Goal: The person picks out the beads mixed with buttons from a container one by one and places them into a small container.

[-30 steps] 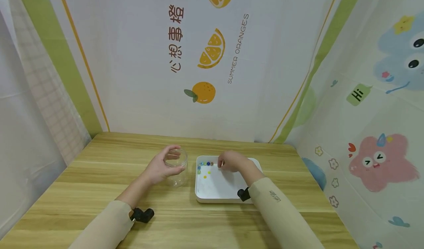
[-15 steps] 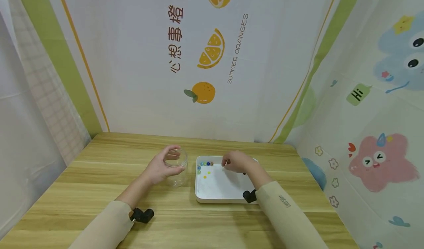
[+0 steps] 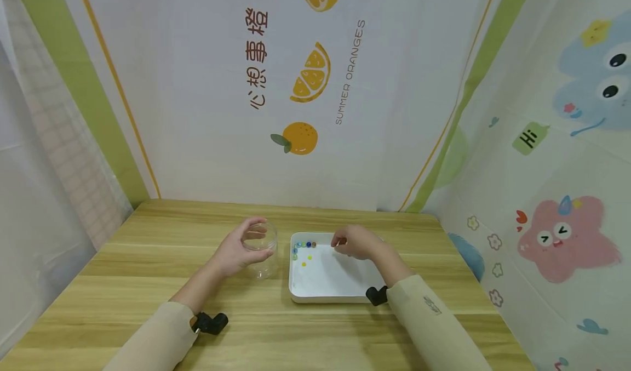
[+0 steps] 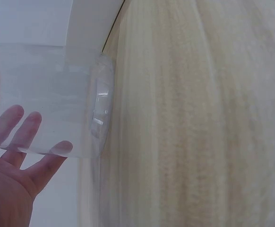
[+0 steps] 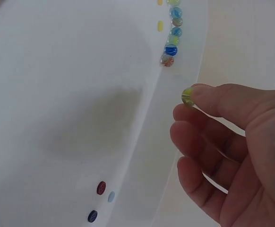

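My left hand grips a clear, lidless jar around its upper part; it stands upright on the table, left of a white tray. In the left wrist view, several fingers show through the jar wall. Over the tray's far side, my right hand pinches a yellow-green glass marble between thumb and index finger. Several more marbles lie in a line along the tray's edge, at its far left corner in the head view. Two small yellow pieces lie near them.
In the right wrist view, a dark red button-like disc, a dark blue one and a pale blue one lie in the tray. The wooden table meets a printed cloth at the back.
My right hand has shifted a little to the right over the tray, away from the line of marbles. My left hand stays on the jar. The head view has turned slightly.
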`<move>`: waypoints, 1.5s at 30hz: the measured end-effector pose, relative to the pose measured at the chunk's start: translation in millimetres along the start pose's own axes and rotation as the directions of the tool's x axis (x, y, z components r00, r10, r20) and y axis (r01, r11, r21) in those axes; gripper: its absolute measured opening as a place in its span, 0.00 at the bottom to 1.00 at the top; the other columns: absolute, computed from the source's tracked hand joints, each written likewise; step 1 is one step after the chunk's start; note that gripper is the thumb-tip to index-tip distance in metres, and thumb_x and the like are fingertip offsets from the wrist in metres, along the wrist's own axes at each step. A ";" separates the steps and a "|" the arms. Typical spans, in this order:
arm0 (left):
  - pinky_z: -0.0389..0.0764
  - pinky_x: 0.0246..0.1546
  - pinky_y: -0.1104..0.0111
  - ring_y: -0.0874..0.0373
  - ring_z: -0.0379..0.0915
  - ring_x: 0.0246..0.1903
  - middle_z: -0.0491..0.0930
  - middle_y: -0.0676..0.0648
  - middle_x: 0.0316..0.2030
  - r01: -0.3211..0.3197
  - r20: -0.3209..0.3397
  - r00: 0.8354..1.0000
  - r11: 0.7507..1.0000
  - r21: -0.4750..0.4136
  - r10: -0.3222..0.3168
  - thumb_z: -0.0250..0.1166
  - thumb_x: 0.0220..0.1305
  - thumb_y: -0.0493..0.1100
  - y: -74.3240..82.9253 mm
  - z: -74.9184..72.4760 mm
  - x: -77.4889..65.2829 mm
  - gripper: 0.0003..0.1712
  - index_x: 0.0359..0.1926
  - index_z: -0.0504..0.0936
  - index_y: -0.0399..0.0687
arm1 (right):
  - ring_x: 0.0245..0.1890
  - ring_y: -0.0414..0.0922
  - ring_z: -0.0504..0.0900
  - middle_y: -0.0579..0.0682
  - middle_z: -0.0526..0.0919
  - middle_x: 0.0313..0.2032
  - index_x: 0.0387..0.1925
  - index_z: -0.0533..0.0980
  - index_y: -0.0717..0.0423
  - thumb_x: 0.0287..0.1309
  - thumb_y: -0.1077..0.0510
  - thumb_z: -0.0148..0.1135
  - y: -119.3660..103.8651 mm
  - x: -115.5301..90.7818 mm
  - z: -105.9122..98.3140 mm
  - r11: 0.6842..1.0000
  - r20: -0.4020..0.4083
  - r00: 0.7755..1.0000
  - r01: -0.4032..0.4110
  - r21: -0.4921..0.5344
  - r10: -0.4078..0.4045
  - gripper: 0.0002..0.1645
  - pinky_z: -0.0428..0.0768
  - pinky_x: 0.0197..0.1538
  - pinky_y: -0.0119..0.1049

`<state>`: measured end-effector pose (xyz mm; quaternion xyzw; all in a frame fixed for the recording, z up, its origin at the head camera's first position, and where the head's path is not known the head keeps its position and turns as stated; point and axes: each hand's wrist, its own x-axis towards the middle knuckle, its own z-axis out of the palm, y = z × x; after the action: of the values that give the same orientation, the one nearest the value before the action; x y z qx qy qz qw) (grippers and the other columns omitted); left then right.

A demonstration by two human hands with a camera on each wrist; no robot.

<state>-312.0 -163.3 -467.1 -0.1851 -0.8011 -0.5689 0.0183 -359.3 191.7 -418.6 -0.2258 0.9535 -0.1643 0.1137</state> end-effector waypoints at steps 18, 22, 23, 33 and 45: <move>0.92 0.55 0.55 0.26 0.73 0.71 0.76 0.28 0.70 -0.003 -0.012 1.000 1.000 0.002 0.003 0.82 0.63 0.39 -1.6 1.8 -0.1 0.46 0.77 0.68 0.48 | 0.35 0.41 0.81 0.46 0.89 0.48 0.57 0.87 0.53 0.80 0.54 0.64 -3.1 -10.0 -5.2 0.995 -0.120 0.992 0.054 0.085 -0.043 0.13 0.82 0.37 0.36; 0.92 0.54 0.57 0.25 0.72 0.71 0.76 0.28 0.70 0.000 -0.013 1.000 1.000 -0.003 0.000 0.82 0.63 0.38 -2.5 2.3 0.8 0.46 0.77 0.69 0.49 | 0.34 0.41 0.80 0.45 0.90 0.46 0.56 0.87 0.53 0.80 0.54 0.64 -1.7 -10.4 -4.9 0.994 -0.142 0.988 0.070 0.089 -0.057 0.13 0.82 0.35 0.36; 0.92 0.53 0.58 0.25 0.72 0.71 0.76 0.28 0.70 0.001 -0.012 1.000 1.000 -0.003 -0.001 0.82 0.63 0.38 -2.6 2.2 1.0 0.45 0.77 0.69 0.49 | 0.33 0.41 0.80 0.45 0.89 0.45 0.56 0.87 0.53 0.80 0.54 0.64 -1.6 -10.6 -4.9 0.993 -0.143 0.988 0.068 0.094 -0.054 0.13 0.82 0.33 0.36; 0.92 0.54 0.56 0.27 0.73 0.71 0.75 0.27 0.70 -0.006 -0.004 1.000 1.000 0.002 0.006 0.81 0.65 0.38 -2.7 0.2 1.3 0.45 0.77 0.68 0.45 | 0.34 0.42 0.80 0.44 0.90 0.45 0.55 0.88 0.50 0.79 0.53 0.65 -9.7 -13.6 -8.4 0.994 -0.169 0.984 0.070 0.083 -0.055 0.12 0.82 0.34 0.36; 0.92 0.53 0.60 0.26 0.73 0.71 0.75 0.27 0.70 -0.010 -0.003 1.000 1.000 -0.002 0.010 0.81 0.65 0.38 -1.6 0.0 0.9 0.44 0.77 0.68 0.47 | 0.33 0.42 0.80 0.43 0.90 0.49 0.54 0.88 0.44 0.80 0.53 0.63 -31.0 -17.6 -16.1 0.990 -0.176 0.982 0.089 0.112 -0.068 0.11 0.79 0.25 0.36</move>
<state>-313.4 -163.5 -468.4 -0.1884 -0.7997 -0.5697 0.0222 -336.4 178.0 -390.0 -0.2411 0.9385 -0.2443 0.0381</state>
